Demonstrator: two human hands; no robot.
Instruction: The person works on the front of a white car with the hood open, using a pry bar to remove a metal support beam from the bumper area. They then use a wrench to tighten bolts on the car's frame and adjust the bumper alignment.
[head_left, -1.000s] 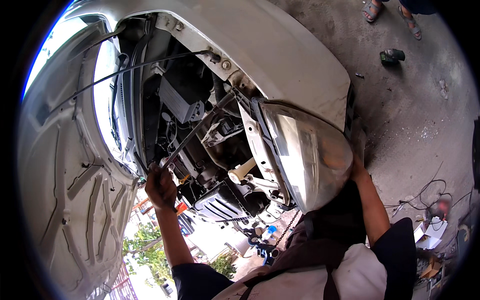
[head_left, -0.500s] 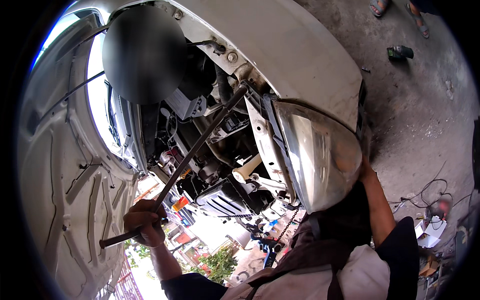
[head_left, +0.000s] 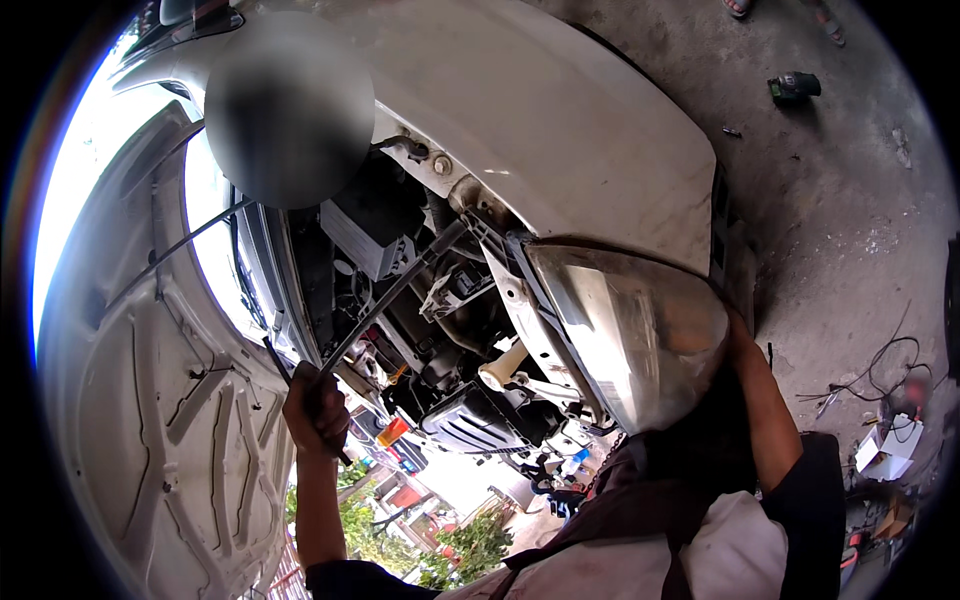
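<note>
Bar [head_left: 398,290] — clamped in left hand [head_left: 317,410]; right hand [head_left: 739,338] beside headlight [head_left: 640,330] — cannot tell its grip.

The bar [head_left: 398,289] looks like matt metal, the headlamp [head_left: 640,325] glossy plastic.

Dark green object [head_left: 795,88] on floor [head_left: 840,270]
</note>
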